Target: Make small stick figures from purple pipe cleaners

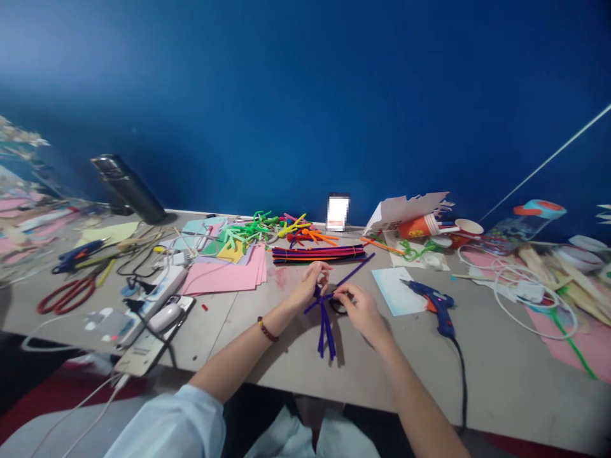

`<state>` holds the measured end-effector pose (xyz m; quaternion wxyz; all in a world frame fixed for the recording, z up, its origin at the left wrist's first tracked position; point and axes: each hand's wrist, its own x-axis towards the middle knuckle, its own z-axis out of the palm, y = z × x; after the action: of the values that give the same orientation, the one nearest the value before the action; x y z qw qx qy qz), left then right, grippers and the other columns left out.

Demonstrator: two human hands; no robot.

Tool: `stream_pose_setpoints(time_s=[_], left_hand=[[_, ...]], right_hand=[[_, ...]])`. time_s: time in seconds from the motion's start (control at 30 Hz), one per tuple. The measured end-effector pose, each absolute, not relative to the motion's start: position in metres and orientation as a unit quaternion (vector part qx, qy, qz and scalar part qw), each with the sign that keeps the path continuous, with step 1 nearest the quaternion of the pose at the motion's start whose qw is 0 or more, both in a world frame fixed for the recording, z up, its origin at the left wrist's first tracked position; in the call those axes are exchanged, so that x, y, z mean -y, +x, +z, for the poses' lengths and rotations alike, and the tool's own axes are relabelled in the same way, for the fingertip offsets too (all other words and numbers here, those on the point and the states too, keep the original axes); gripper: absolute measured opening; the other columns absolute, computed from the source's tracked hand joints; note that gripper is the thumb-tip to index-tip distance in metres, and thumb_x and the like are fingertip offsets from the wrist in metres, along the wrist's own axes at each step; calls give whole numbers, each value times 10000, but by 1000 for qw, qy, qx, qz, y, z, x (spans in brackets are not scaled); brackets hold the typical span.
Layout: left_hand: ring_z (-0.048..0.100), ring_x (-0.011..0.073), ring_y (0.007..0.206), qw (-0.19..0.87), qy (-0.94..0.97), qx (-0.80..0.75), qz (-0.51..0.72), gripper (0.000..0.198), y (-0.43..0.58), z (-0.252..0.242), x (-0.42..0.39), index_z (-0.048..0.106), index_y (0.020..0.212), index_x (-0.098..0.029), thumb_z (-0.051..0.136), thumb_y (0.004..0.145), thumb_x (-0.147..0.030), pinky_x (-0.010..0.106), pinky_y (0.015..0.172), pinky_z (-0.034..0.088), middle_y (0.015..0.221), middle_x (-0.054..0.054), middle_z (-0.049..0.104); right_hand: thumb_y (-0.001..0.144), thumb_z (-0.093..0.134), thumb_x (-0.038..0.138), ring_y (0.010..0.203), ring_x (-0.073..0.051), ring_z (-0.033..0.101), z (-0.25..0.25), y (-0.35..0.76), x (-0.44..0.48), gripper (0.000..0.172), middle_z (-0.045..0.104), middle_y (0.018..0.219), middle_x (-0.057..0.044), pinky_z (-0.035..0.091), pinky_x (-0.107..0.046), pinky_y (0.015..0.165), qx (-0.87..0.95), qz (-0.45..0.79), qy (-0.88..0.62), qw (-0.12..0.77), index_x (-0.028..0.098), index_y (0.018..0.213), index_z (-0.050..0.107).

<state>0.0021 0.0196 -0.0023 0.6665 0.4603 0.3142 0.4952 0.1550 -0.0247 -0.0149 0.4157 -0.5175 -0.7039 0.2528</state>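
Purple pipe cleaners (326, 331), twisted into a figure with legs hanging down, are held just above the table between both hands. My left hand (311, 285) is closed on their upper left part, its fingers curled. With thumb and forefinger pinched, my right hand (359, 310) grips a purple strand; its straight end (356, 270) points up to the right. A dark ring-shaped thing (338, 306) shows under my right fingers, partly hidden. Just behind the hands lies a bundle of coloured pipe cleaners (319, 254).
A blue glue gun (436, 302) lies right, its cord running off the front edge. Pink paper (224, 273) and bent green pipe cleaners (252, 230) are left of centre. Red scissors (67, 296), a power strip (160, 299), a phone (157, 343) and a dark flask (131, 187) stand or lie left.
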Motion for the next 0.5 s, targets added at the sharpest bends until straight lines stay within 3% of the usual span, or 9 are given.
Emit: stream_pose_setpoints(time_s=[0.13, 0.3, 0.5], left_hand=[[448, 66, 482, 641, 443, -329, 533, 382, 2, -5, -22, 568, 837, -174, 567, 777, -551, 198, 464, 338, 621, -41, 453], [576, 114, 670, 676, 404, -362, 499, 411, -5, -3, -27, 582, 938, -195, 603, 739, -555, 194, 498, 399, 838, 19, 580], [542, 101, 561, 711, 491, -369, 342, 315, -15, 2, -30, 632, 790, -142, 744, 651, -401, 221, 550, 413, 647, 13, 595]], right_hand=[[862, 473, 279, 722, -167, 588, -20, 151, 28, 165, 647, 758, -27, 434, -271, 686, 686, 219, -544, 430, 203, 764, 581], [874, 445, 292, 775, -186, 601, -24, 156, 27, 182, 651, 780, -39, 440, -285, 722, 676, 166, -574, 432, 217, 766, 572], [895, 450, 301, 802, -194, 609, -22, 165, 24, 188, 663, 819, -57, 456, -300, 739, 650, 99, -573, 488, 215, 835, 607]])
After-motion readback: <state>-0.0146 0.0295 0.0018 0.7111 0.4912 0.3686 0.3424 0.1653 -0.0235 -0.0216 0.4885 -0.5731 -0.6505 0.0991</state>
